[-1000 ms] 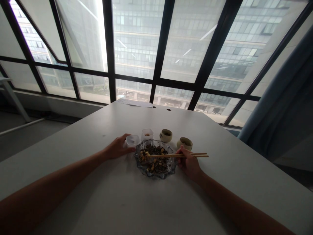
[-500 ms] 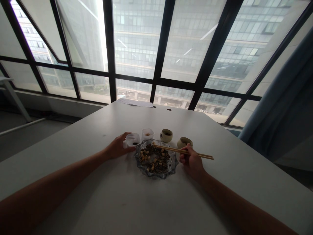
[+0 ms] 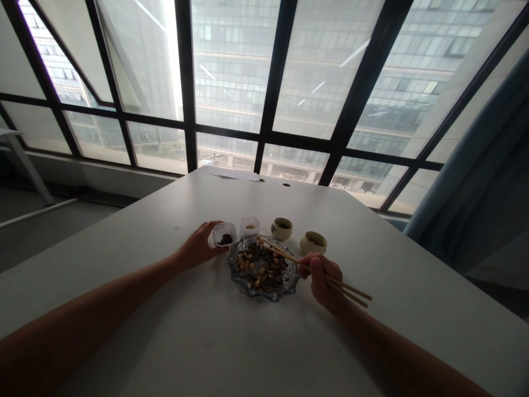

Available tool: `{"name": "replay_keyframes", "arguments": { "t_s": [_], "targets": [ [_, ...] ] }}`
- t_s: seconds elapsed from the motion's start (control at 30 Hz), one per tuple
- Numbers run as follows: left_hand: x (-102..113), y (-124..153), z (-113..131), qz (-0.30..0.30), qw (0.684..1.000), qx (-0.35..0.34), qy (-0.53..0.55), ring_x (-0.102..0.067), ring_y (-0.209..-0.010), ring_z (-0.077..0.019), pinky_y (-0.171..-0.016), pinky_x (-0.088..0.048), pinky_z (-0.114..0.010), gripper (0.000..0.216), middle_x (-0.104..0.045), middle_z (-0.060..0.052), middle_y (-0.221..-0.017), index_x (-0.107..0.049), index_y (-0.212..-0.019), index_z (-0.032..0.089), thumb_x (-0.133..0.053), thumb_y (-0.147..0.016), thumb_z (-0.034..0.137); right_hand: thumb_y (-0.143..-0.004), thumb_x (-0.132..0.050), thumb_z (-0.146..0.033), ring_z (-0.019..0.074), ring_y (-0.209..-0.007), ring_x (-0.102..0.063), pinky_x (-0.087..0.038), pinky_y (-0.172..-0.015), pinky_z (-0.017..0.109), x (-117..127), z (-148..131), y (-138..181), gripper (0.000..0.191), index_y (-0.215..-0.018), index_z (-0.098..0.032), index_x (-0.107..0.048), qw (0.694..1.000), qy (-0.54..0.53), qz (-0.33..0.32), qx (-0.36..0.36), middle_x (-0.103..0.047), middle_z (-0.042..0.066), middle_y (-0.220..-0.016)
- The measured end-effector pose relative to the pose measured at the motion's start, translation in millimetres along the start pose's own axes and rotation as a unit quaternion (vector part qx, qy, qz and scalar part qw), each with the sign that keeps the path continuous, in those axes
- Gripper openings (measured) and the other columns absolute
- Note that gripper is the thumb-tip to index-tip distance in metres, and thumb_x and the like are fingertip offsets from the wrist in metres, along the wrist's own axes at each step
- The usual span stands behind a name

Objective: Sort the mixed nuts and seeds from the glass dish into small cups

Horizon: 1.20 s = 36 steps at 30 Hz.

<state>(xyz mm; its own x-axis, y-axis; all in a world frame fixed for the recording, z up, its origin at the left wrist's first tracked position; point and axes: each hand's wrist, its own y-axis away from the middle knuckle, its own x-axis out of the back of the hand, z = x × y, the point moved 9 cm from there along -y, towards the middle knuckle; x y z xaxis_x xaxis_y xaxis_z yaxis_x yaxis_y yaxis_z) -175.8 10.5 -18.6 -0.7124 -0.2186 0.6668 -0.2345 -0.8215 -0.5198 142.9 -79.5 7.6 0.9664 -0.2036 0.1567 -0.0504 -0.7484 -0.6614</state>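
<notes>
Pretty sure we're in an office building, up high: floor-to-ceiling windows (image 3: 264, 82) with black frames, a glass office tower (image 3: 397, 77) right across, a plain white counter (image 3: 206, 342), grey-blue curtain (image 3: 487, 182) alongside.

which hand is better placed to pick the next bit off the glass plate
Probably the right: the right hand holds the chopsticks with their tips over the glass plate. The left hand is busy gripping the small clear cup beside it.
</notes>
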Motion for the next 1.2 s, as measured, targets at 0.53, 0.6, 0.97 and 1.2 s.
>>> {"name": "replay_keyframes", "arguments": {
  "t_s": [0.53,0.6,0.97,1.2],
  "targets": [
    [0,-2,-10,0.004,0.999,0.047,0.001,-0.066,-0.108,-0.0315,-0.094,-0.053,-0.048,0.069,-0.068,-0.016,-0.120,-0.052,-0.127,0.018,-0.070,-0.073,0.057,-0.073,-0.067,-0.076,0.0124,-0.045,-0.056,-0.044,-0.043,0.024,-32,-6,-81,0.058,-0.066,-0.019,-0.067,0.996,-0.032,0.004,-0.084,-0.064,0.003,-0.054],
    [0,-1,-10,0.005,0.999,0.052,-0.001,-0.066,-0.109,-0.0320,-0.094,-0.053,-0.047,0.069,-0.068,-0.016,-0.120,-0.053,-0.127,0.018,-0.071,-0.073,0.056,-0.072,-0.066,-0.078,0.0115,-0.041,-0.054,-0.042,-0.040,0.023,-19,-10,-83,0.060,-0.064,-0.019,-0.068,0.995,-0.040,0.039,-0.086,-0.063,0.003,-0.050],
    [3,-2,-6,-0.004,0.998,0.063,-0.012,-0.066,-0.109,-0.0328,-0.089,-0.055,-0.045,0.069,-0.069,-0.015,-0.119,-0.054,-0.127,0.017,-0.071,-0.073,0.056,-0.077,-0.076,-0.058,0.0125,-0.037,-0.054,-0.040,-0.037,0.024,-31,-31,-46,0.044,-0.057,-0.018,-0.071,0.984,0.004,-0.164,-0.070,-0.064,0.003,-0.048],
    [5,-2,-1,-0.001,0.998,0.058,-0.019,-0.069,-0.100,-0.0300,-0.086,-0.056,-0.043,0.067,-0.071,-0.013,-0.114,-0.055,-0.126,0.018,-0.071,-0.073,0.056,-0.090,-0.064,-0.050,0.0110,-0.041,-0.055,-0.041,-0.040,0.022,-43,-27,-41,0.042,-0.063,-0.018,-0.069,0.970,0.059,-0.235,-0.025,-0.065,0.002,-0.051]
  ]
}}
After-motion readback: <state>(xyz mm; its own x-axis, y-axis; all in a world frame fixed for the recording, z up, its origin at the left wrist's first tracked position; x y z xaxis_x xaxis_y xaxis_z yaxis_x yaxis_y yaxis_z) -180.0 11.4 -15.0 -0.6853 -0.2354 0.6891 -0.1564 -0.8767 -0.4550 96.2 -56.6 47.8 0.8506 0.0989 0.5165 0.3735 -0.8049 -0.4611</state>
